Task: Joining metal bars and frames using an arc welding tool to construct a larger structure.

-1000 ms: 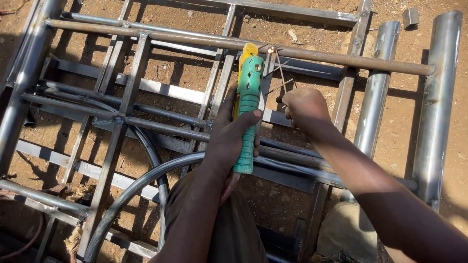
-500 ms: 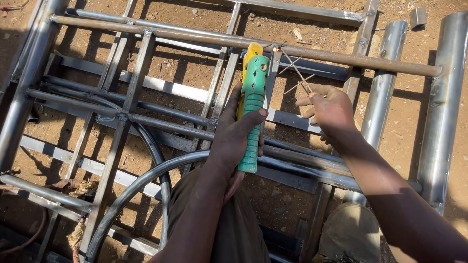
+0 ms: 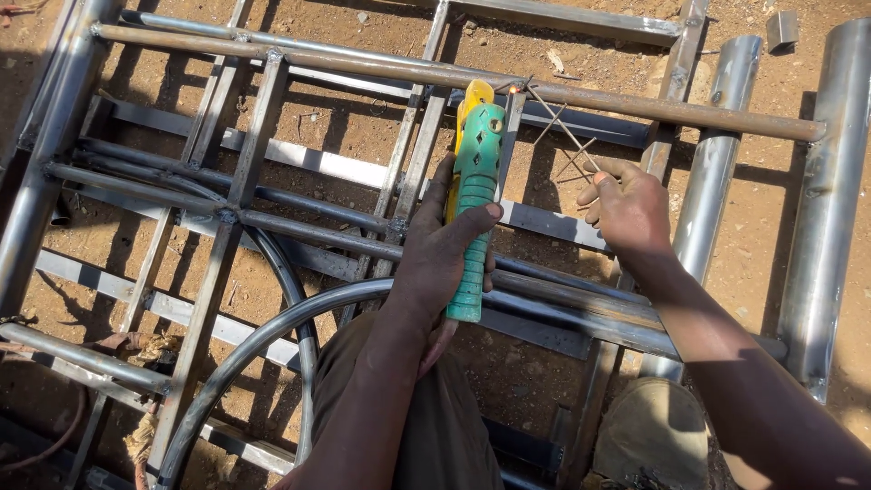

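Gripping the green welding holder [image 3: 474,213] in your left hand [image 3: 440,263], you have your fingers wrapped tight around its ribbed handle, thumb pressed across the front. It stands nearly upright, yellow tip pointing away from you, and a tiny orange spark [image 3: 513,89] glows just beside that tip, right where an upright bar [image 3: 511,127] meets the long rusty pipe [image 3: 454,74] running across the top of the frame.

Your right hand [image 3: 626,204] sits off to the side, fingers curled loosely around a small bundle of thin rods [image 3: 564,141]. They fan out in a criss-cross above your knuckles and reach up toward the spark. Whether the hand also rests on the flat bar [image 3: 553,227] beneath it, you cannot tell from this angle.

Under both hands lies a metal frame [image 3: 245,181] of square tubes and flat bars, set on red-brown dirt [image 3: 345,118]. A curved hoop [image 3: 272,331] of round tube sweeps below your left wrist. Two thick shiny pipes [image 3: 821,181] lie well apart from the work on the right. Your knee [image 3: 426,408] in dark cloth and a dusty boot [image 3: 649,431] show at the bottom edge.
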